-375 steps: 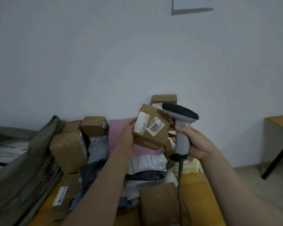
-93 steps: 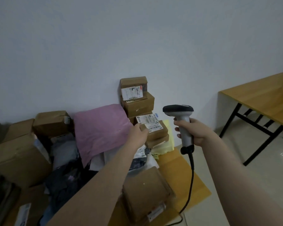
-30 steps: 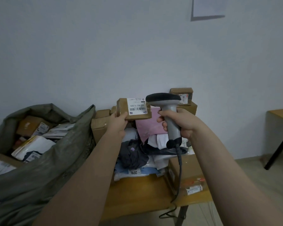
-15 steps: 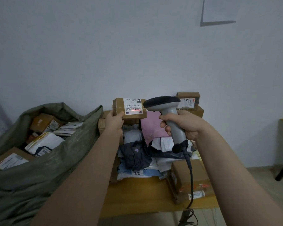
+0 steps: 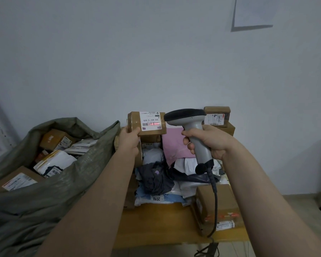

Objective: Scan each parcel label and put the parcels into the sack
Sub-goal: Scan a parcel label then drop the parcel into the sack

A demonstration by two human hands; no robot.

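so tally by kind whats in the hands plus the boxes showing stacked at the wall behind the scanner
boxes: 3, the held box in the left hand, the upper stacked box, the lower stacked box
scanners: 1, the scanner in the right hand
total: 4

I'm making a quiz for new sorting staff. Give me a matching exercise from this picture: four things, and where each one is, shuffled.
Things:
1. small brown cardboard parcel
2. grey handheld barcode scanner
3. pink plastic mailer bag
4. grey-green woven sack

Places:
a. gripped by the right hand
b. open, parcels inside
c. held up by the left hand
d. in the heap on the wooden table

Pairs: 1-c, 2-a, 3-d, 4-b.
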